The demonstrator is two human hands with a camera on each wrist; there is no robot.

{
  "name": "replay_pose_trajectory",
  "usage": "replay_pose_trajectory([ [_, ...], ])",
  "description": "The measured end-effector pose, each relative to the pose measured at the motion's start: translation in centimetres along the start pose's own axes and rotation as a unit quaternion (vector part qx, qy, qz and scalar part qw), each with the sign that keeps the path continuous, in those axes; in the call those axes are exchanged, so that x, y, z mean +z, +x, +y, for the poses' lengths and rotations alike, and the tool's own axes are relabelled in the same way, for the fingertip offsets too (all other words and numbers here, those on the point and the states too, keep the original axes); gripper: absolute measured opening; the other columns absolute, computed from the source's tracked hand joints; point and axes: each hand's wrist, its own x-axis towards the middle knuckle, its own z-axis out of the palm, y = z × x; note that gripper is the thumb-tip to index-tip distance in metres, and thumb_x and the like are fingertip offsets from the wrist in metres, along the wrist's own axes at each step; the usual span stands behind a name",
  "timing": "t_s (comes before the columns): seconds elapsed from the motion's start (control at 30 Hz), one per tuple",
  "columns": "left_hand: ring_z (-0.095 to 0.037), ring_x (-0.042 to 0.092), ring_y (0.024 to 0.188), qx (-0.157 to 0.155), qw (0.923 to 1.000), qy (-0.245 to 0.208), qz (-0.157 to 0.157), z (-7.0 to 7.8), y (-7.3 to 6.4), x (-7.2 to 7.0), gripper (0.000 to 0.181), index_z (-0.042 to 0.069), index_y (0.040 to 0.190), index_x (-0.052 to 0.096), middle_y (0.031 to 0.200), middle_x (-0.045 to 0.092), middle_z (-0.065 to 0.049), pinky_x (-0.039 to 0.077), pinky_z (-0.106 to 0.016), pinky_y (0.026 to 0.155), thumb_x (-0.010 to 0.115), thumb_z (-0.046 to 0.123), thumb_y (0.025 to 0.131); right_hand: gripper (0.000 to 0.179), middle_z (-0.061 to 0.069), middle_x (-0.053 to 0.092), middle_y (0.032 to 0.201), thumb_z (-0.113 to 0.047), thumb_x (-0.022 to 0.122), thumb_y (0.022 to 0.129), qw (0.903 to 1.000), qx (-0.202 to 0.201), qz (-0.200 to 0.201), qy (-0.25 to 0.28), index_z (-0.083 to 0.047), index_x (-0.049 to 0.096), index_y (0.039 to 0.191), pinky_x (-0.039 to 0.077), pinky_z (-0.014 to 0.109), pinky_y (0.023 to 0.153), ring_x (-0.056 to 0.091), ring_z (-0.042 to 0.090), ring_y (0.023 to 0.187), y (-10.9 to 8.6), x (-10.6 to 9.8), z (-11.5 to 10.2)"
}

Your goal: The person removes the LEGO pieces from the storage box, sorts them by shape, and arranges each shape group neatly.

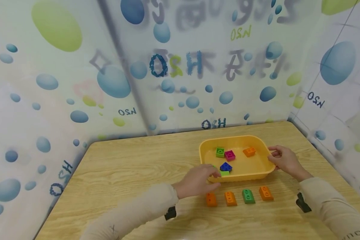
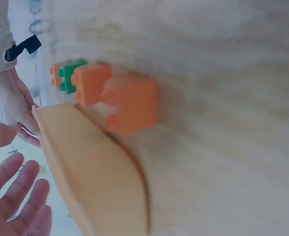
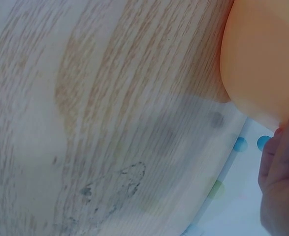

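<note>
My right hand [image 1: 286,161] grips the right end of a yellow plastic tray [image 1: 243,177] by its rim. Over the tray's near left corner hovers my left hand [image 1: 196,180], fingers spread and loosely bent, with nothing in them; the left wrist view shows the same bare fingers [image 2: 30,189] above the rim. Inside the tray lie a green block [image 1: 220,152], a magenta block [image 1: 229,155], an orange block [image 1: 249,152] and a blue block [image 1: 226,167]. A light green block [image 1: 225,173] sits by the near wall, close to my left fingertips. My left hand partly hides that corner.
In front of the tray stands a row of toy blocks: an orange one [image 1: 211,199] under my left hand, a second orange one [image 1: 230,198], a green one [image 1: 248,196] and another orange one [image 1: 266,193]. Patterned walls [image 1: 168,110] border the wooden table [image 1: 132,166].
</note>
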Motion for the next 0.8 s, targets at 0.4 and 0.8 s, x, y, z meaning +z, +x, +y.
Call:
replay_pose_trajectory([
  [0.4, -0.001, 0.051, 0.082, 0.021, 0.9972, 0.065, 0.03, 2.2, 6.3, -0.5, 0.024, 0.018, 0.102, 0.061, 0.094, 0.059, 0.008, 0.04, -0.011, 0.069, 0.058, 0.035, 0.085, 0.042, 0.023, 0.053, 0.092, -0.005, 0.055, 0.084, 0.9999, 0.013, 0.004, -0.004, 0.014, 0.041, 0.119, 0.051, 0.029, 0.052, 0.057, 0.022, 0.069, -0.1, -0.3, 0.0],
  [0.8, -0.006, 0.047, 0.07, -0.061, 0.9979, 0.003, 0.024, 0.3, 11.2, 1.6, 0.027, 0.011, 0.106, 0.06, 0.087, 0.054, 0.004, 0.038, -0.012, 0.061, 0.06, 0.027, 0.085, 0.041, 0.023, 0.053, 0.091, -0.004, 0.056, 0.084, 0.9999, 0.013, 0.005, 0.003, 0.013, 0.042, 0.118, 0.05, 0.027, 0.05, 0.056, 0.021, 0.067, 0.0, 0.1, -0.1],
])
